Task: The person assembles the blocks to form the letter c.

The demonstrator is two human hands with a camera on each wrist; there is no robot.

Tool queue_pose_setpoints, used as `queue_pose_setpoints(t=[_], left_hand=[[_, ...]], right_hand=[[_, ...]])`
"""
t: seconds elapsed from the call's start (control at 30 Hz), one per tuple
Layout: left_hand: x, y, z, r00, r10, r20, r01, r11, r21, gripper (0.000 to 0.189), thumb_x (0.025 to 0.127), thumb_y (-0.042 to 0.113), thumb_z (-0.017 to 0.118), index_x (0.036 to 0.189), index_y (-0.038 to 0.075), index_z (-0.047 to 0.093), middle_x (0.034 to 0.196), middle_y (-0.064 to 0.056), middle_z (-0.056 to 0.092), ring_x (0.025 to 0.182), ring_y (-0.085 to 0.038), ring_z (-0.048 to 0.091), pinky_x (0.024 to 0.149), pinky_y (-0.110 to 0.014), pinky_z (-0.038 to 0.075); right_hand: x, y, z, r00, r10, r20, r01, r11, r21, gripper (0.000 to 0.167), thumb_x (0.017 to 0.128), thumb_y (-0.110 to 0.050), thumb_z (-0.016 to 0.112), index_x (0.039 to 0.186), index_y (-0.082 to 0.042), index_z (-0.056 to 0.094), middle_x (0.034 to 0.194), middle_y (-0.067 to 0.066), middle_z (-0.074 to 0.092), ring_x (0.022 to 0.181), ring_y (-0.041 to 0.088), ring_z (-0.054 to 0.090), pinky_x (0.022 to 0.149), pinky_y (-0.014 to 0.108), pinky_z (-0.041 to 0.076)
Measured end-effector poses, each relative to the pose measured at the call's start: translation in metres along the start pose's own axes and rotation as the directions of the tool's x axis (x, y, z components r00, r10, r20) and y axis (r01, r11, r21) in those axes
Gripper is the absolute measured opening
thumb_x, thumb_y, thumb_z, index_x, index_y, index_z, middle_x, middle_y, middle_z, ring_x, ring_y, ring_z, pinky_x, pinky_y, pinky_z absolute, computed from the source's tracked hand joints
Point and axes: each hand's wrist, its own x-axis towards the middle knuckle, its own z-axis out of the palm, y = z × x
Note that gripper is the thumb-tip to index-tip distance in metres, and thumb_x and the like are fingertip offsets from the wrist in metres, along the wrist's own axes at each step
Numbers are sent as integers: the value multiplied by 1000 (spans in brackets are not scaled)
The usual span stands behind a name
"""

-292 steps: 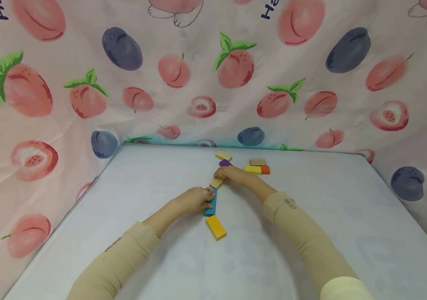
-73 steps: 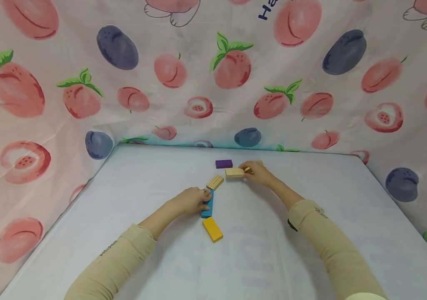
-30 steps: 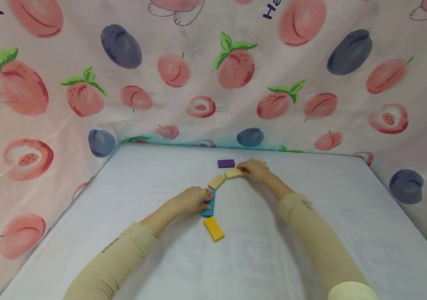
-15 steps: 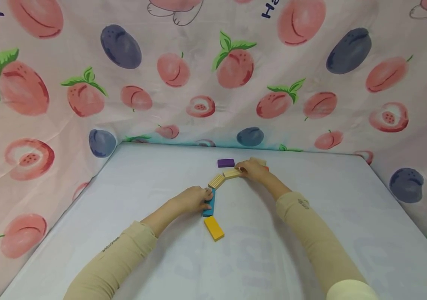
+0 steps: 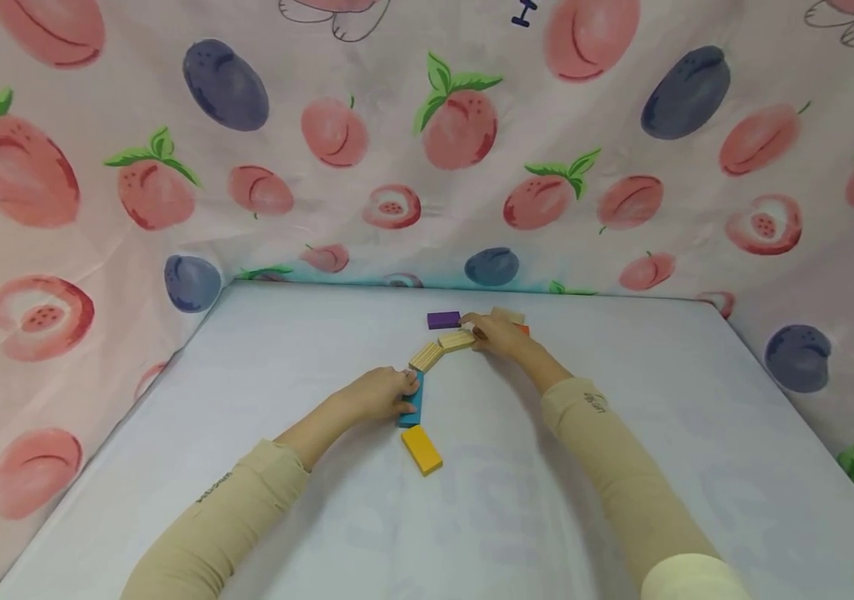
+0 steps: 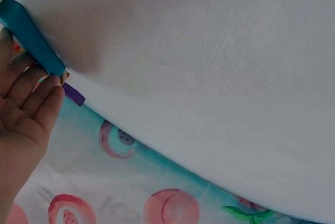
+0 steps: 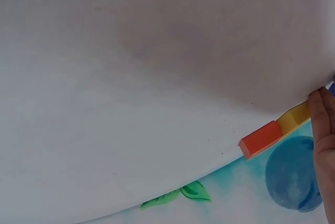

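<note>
My left hand [image 5: 377,393] grips the blue wooden block [image 6: 31,36] by its sides, thumb near the closer end. My right hand [image 5: 500,335] pinches the right end of a pale wooden block [image 5: 455,341]. The pale block's left end is right at a grooved wooden block [image 5: 427,357], which lies slantwise beyond the blue one. At the blue block's near end sits an orange-yellow block [image 5: 422,450], angled to the right. Together these blocks form a bent line on the table.
A purple block [image 5: 443,320] lies just behind the pale one. Behind the right hand are a tan block [image 5: 509,316] and an orange-red block [image 7: 260,139]; a yellow block [image 7: 294,121] adjoins the latter, hidden in the head view. Fruit-printed cloth [image 5: 389,125] walls the white table.
My right hand has brought the pale block from the back of the table and slid it left against the grooved block. My left hand has stayed on the blue block.
</note>
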Motion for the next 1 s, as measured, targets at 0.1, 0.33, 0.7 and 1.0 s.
queue_pose_setpoints(t=[0.1, 0.33, 0.7, 1.0], left_hand=[[-1, -1, -1, 1000, 19, -8, -19, 1000, 1, 45, 88, 27, 65, 123, -1, 60, 131, -21, 55, 99, -29, 65, 94, -38, 51], [-1, -1, -3, 1000, 22, 3, -22, 1000, 18, 46, 88, 29, 65, 123, -1, 60, 130, -21, 57, 96, -27, 64, 93, -38, 51], [-5, -4, 0, 1000, 29, 7, -29, 999, 28, 46, 88, 29, 66, 121, -2, 61, 128, -21, 58, 94, -26, 65, 92, -38, 52], [0, -5, 1, 999, 31, 8, -31, 999, 21, 45, 89, 30, 64, 122, 0, 61, 130, -21, 57, 94, -26, 64, 93, -38, 51]], right_hand=[[-1, 0, 0, 998, 55, 23, -57, 996, 74, 48, 88, -6, 65, 131, 1, 45, 116, 26, 63, 109, 33, 61, 96, 41, 50], [-3, -1, -4, 995, 81, 55, -90, 981, 171, 46, 88, -4, 64, 128, 6, 46, 125, 31, 55, 119, 38, 55, 99, 43, 48], [52, 110, 62, 980, -111, 165, 50, 941, 335, 70, 87, -20, 68, 142, 0, 30, 143, 19, 42, 132, 26, 45, 105, 30, 43], [20, 92, 34, 981, -165, 101, 109, 901, 421, 62, 91, -22, 63, 140, 3, 36, 138, 21, 47, 129, 29, 48, 105, 33, 43]])
